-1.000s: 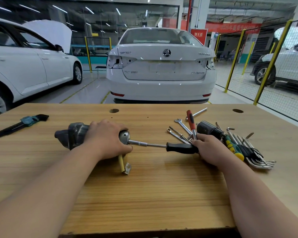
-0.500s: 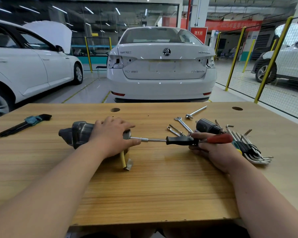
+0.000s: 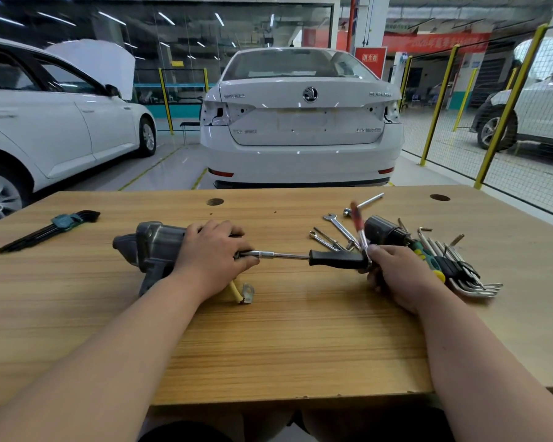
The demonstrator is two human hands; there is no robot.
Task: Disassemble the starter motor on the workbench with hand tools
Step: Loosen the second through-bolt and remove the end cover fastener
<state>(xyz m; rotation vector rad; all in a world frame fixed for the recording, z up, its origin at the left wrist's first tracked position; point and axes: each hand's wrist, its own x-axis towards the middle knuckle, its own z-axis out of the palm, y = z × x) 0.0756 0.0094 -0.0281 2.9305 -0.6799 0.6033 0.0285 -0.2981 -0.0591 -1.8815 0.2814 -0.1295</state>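
The grey starter motor [image 3: 154,247] lies on its side on the wooden workbench [image 3: 268,346]. My left hand [image 3: 211,256] lies over its right end and holds it down, fingers curved around the housing. A black-handled socket driver [image 3: 336,259] runs level from the motor's end to my right hand [image 3: 396,275]. That hand grips the rear end of the driver together with a red-handled tool [image 3: 357,220], which sticks up and back, blurred. A yellow cable with a metal lug [image 3: 246,293] hangs out below my left hand.
Spanners [image 3: 336,224], a black cylindrical part [image 3: 383,232] and a fan of hex keys [image 3: 460,272] lie behind and right of my right hand. Another hex key set [image 3: 48,229] lies far left. A white car [image 3: 300,122] stands beyond the bench.
The red-handled tool has swung from pointing right back to pointing up and away. My right hand turned with it. My left hand stays on the motor.
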